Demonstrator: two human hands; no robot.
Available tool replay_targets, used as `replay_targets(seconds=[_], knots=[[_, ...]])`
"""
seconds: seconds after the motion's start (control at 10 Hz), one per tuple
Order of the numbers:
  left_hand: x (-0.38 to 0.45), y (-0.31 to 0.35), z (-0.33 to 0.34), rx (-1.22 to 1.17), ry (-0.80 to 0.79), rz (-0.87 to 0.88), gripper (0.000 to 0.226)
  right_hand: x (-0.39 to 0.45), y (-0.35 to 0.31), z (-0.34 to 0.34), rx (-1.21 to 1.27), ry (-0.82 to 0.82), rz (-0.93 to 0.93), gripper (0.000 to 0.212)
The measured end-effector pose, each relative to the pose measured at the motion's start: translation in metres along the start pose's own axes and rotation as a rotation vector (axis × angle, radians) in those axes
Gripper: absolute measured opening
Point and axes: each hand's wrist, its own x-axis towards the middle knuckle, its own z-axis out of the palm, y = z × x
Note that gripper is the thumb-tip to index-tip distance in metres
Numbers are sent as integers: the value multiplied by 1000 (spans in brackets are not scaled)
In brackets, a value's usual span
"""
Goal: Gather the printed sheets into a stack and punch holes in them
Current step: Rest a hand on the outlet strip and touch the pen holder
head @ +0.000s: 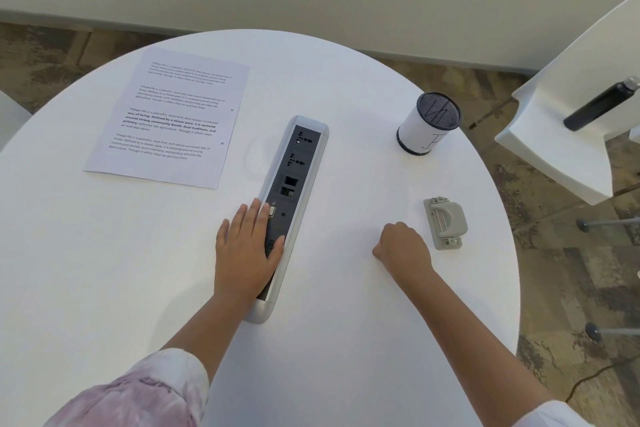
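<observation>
The printed sheets (173, 118) lie as one neat stack at the far left of the round white table (104, 253), with two small holes showing along the right edge. A grey hole punch (446, 222) sits at the right side of the table. My left hand (246, 246) lies flat with straight fingers on the near end of the table's socket strip. My right hand (401, 246) rests on the table as a fist just left of the punch, holding nothing and apart from it.
A grey and black socket strip (294, 184) runs down the table's middle. A white mesh-topped cylinder (429, 122) stands at the far right. A white chair (571, 107) carrying a black bottle (601, 104) stands beyond the table's right edge.
</observation>
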Motion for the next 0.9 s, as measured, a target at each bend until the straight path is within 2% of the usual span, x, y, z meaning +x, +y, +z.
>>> replay_targets(seconds=[0.1, 0.2, 0.3, 0.4, 0.6, 0.7, 0.9], knots=[[-1, 0, 0, -1, 0, -3, 63, 2, 1, 4, 61, 0, 23, 31], [-1, -1, 1, 1, -2, 0, 63, 7, 13, 7, 283, -43, 32, 21], [-1, -1, 1, 8, -4, 1, 63, 5, 28, 3, 637, -62, 71, 29], [0, -1, 1, 10, -3, -1, 63, 2, 38, 1, 869, -89, 125, 37], [0, -2, 1, 15, -8, -1, 64, -2, 38, 9, 910, -46, 120, 16], [0, -2, 2, 17, -7, 0, 63, -6, 34, 14, 821, 31, 75, 5], [0, -1, 1, 13, -3, -3, 63, -16, 26, 23, 775, 164, 51, 7]])
